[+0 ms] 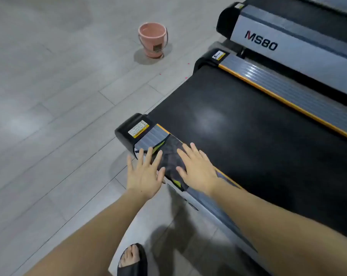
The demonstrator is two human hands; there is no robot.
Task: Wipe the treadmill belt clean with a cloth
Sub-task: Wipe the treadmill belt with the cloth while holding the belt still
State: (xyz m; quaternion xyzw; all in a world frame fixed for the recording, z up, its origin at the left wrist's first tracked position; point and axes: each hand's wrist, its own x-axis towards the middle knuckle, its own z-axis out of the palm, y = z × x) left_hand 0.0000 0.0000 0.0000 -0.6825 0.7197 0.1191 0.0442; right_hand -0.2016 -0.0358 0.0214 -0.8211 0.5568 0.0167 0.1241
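Observation:
A dark grey cloth (169, 156) with yellow-green patches lies spread over the near side rail (148, 136) of the treadmill, its far edge reaching the black belt (238, 126). My right hand (196, 166) rests flat on the cloth with fingers spread. My left hand (144, 172) lies flat beside it, fingers apart, its fingertips touching the cloth's left edge at the rail's outer side. Neither hand grips the cloth.
A pink bucket (152, 39) stands on the grey tiled floor beyond the treadmill's end. A second treadmill marked MS80 (278, 38) sits alongside on the far side. My sandalled foot (131, 259) is on the floor beside the near rail.

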